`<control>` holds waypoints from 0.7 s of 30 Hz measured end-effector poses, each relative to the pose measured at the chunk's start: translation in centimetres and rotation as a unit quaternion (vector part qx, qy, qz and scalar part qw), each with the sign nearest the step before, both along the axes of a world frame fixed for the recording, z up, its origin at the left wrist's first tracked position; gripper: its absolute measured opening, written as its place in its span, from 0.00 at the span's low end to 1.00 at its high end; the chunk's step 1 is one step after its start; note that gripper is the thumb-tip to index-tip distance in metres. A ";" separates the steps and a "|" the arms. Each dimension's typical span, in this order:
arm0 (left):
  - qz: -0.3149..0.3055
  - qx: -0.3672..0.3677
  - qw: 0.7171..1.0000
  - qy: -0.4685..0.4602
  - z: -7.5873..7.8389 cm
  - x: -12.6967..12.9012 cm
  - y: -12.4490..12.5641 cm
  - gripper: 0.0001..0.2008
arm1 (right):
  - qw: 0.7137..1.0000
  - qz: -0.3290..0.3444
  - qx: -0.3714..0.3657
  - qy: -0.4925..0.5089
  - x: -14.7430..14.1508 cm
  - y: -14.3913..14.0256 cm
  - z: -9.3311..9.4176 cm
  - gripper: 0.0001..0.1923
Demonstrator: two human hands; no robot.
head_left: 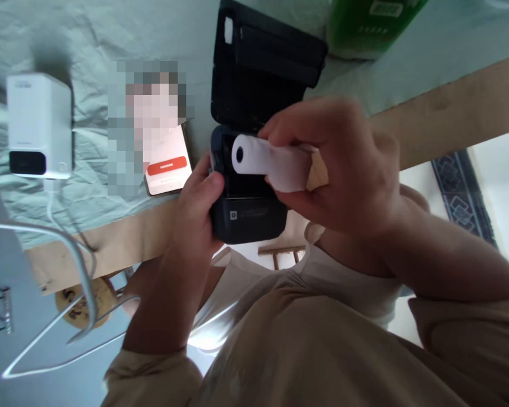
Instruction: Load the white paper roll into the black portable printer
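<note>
A small black receipt printer (254, 219) is tilted up near the table edge, its lid (271, 62) swung back. My left hand (199, 203) grips the printer's left side, thumb on the rim. A white roll of thermal paper (250, 155) with a dark core is at the opening of the printer's bay. My right hand (339, 164) pinches the paper roll's loose end, which curls to the right between thumb and fingers. Whether the roll rests on the bay floor is hard to tell.
Left of the printer lies a lit phone (169, 169), partly blurred out. Beyond it stands a white power bank (40, 124) with a white cable (78, 265) hanging over the wooden table edge (123, 234). A green container (373, 25) stands at the back right on the pale green cloth (110, 28).
</note>
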State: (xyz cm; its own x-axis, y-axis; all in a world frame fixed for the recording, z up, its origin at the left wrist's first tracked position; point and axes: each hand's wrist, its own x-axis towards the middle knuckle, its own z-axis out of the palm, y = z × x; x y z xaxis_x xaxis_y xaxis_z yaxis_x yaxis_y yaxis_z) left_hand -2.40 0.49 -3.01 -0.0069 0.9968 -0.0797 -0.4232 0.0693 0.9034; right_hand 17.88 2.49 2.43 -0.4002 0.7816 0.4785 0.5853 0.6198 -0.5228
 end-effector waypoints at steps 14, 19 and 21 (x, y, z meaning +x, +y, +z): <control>-0.064 0.075 0.995 0.020 0.2 0.2 0.0 0.32 | 0.982 0.085 0.148 -0.076 -0.1 0.0 -0.8 0.15; -0.070 0.093 0.992 0.057 -0.8 -0.3 0.3 0.38 | 0.983 0.111 0.143 -0.008 0.9 0.1 -0.7 0.18; -0.079 0.100 0.989 0.069 -1.2 -0.5 0.5 0.40 | 0.991 0.047 0.116 0.041 1.9 0.3 -0.5 0.18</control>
